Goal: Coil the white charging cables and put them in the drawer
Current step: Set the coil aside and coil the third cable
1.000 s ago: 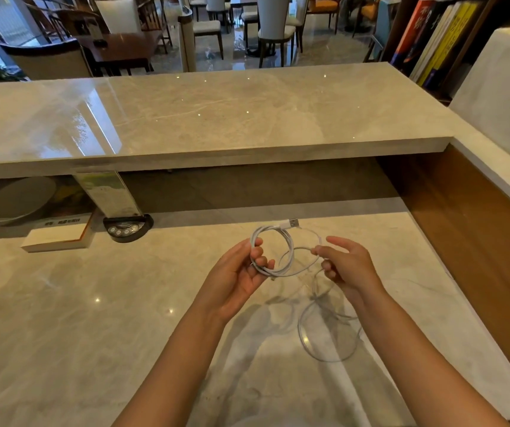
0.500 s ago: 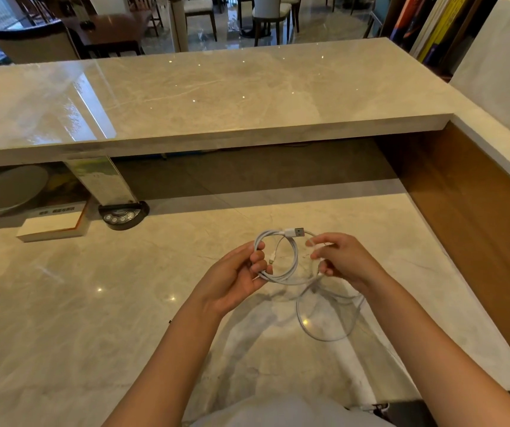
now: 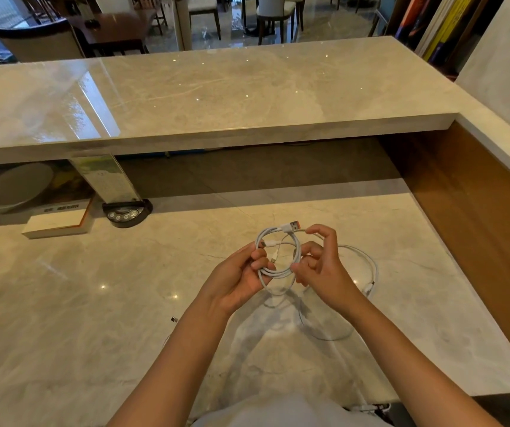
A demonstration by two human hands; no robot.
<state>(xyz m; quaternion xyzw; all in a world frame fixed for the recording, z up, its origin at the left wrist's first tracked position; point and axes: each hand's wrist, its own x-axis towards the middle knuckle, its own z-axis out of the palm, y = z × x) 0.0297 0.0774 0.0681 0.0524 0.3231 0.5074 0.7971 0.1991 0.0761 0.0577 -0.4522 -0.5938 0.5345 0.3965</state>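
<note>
1. White charging cable [image 3: 278, 257]: wound into a small coil, held above the marble bench [image 3: 93, 303] at centre.
2. Left hand [image 3: 241, 278]: grip closed on the coil's left side, fingers curled round the strands.
3. Right hand [image 3: 321, 266]: pinches the cable near the USB plug [image 3: 292, 225] at the coil's far side.
4. Loose tail [image 3: 367, 266]: loops right, down onto the bench.

Pale marble bench [image 3: 87, 318], glossy with light spots. Raised marble ledge [image 3: 216, 97] runs across behind it. Under the ledge at left: white box with orange edge [image 3: 58, 221], round black gadget with small buttons [image 3: 126, 212], clear sign holder [image 3: 105, 177] standing in it, round grey dish [image 3: 16, 188]. Wood panel [image 3: 475, 217] at right. Books [image 3: 432, 23] top right. Dining chairs [image 3: 273, 12] and dark table [image 3: 118, 26] beyond.
</note>
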